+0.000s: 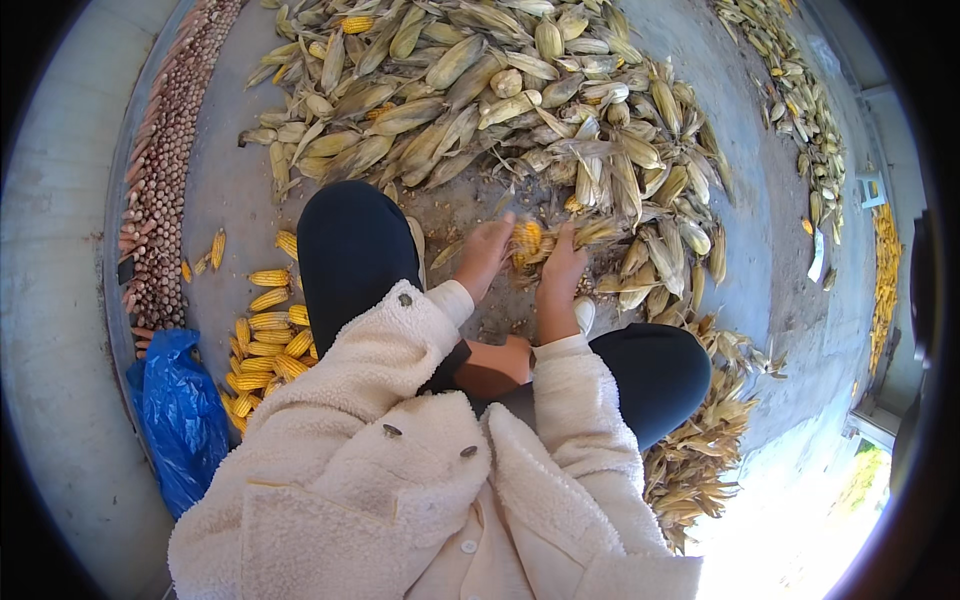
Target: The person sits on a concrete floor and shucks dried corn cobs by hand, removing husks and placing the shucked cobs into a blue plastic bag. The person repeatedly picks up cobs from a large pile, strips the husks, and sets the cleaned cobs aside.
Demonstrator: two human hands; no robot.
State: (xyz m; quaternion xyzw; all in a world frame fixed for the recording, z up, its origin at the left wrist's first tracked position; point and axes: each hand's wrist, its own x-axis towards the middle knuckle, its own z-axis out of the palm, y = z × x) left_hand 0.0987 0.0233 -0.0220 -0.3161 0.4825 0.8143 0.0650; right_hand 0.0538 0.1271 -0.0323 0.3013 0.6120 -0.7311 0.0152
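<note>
Between my knees, my left hand (484,255) grips a partly bared yellow corn ear (526,241), which looks blurred. My right hand (562,268) is closed around the dry husk (589,231) at the right of this ear, and some strands stick out past the fingers. Just beyond my hands lies a large heap of corn ears still in pale dry husks (457,64). Loose kernels and scraps are scattered on the concrete floor (465,202) under the ear.
Husked yellow ears (270,341) are piled by my left knee. A blue plastic bag (176,412) lies farther left, below a long stack of corncobs (169,150) along the wall. Stripped husks (697,450) gather behind my right knee. More unhusked corn (810,120) lies at the far right.
</note>
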